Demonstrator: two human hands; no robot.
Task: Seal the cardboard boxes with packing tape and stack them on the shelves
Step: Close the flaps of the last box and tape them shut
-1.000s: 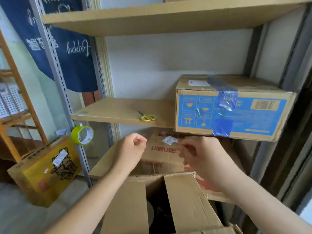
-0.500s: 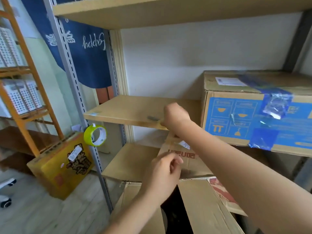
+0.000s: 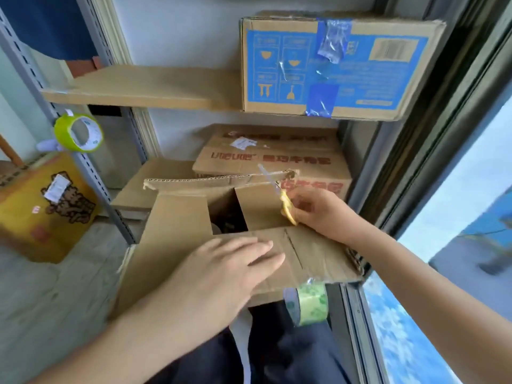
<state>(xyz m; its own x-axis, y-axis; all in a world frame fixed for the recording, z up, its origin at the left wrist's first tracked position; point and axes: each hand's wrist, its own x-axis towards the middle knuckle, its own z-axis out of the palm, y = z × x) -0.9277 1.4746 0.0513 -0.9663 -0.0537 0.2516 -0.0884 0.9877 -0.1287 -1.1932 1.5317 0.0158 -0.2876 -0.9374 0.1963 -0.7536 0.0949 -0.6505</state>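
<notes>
An open brown cardboard box [image 3: 177, 225] sits in front of me with its flaps partly folded. My left hand [image 3: 221, 270] lies flat, fingers straight, pressing the near flap down. My right hand [image 3: 318, 212] grips yellow-handled scissors [image 3: 285, 206] over the box's right side, blades pointing up and away. A roll of green packing tape [image 3: 311, 303] hangs below the near flap's right end. A sealed box with blue print [image 3: 360, 70] stands on the middle shelf [image 3: 144, 87]. A brown box with red lettering [image 3: 277, 159] rests on the lower shelf.
A second green tape roll [image 3: 79, 133] hangs on the grey shelf upright [image 3: 91, 173] at left. A yellow printed box [image 3: 41, 206] leans on the floor beyond it. A window frame [image 3: 432, 151] runs along the right. Dark clothing shows beneath the box.
My right hand took the scissors from the middle shelf and brought them down over the box. My left hand opened and went flat onto the near flap. The view tilted downward.
</notes>
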